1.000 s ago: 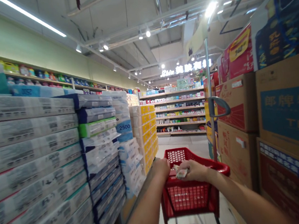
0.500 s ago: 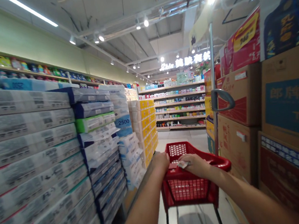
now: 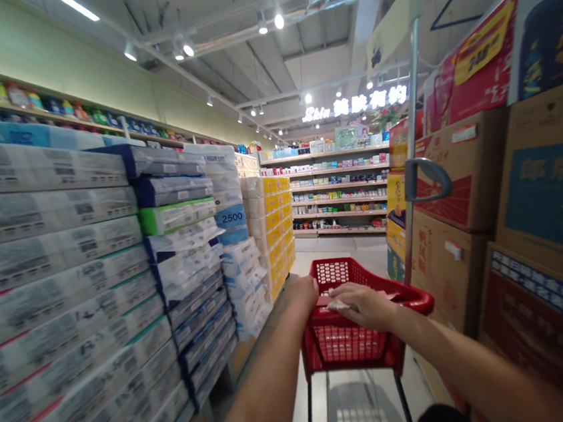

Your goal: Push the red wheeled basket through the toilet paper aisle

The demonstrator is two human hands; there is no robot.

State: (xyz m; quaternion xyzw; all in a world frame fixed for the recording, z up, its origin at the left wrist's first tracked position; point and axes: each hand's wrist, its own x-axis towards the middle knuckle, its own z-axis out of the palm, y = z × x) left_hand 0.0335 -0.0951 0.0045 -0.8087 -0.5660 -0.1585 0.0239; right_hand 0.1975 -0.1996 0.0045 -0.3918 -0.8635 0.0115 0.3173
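Observation:
A red plastic shopping cart (image 3: pixel 356 344) stands low in front of me, its meshed basket facing forward. My left hand (image 3: pixel 304 296) is closed around the left end of the cart's handle. Over the middle of that handle bends my right hand (image 3: pixel 364 305), fingers closed down on it. A small pale crumpled piece (image 3: pixel 339 303), perhaps paper, sticks out from under the right fingers; its kind is too small to make out.
Wrapped tissue packs (image 3: pixel 60 261) rise in stacks on the left, with yellow-and-white packs (image 3: pixel 274 232) farther on. Large cartons (image 3: pixel 453 173) line the right, beside a metal pole with a grey handle (image 3: pixel 426 179). Product shelves (image 3: pixel 340 191) cross the aisle ahead.
The cart and both hands have moved forward slightly along the aisle. The stacks and cartons at the sides look nearer, and both hands keep their hold on the handle.

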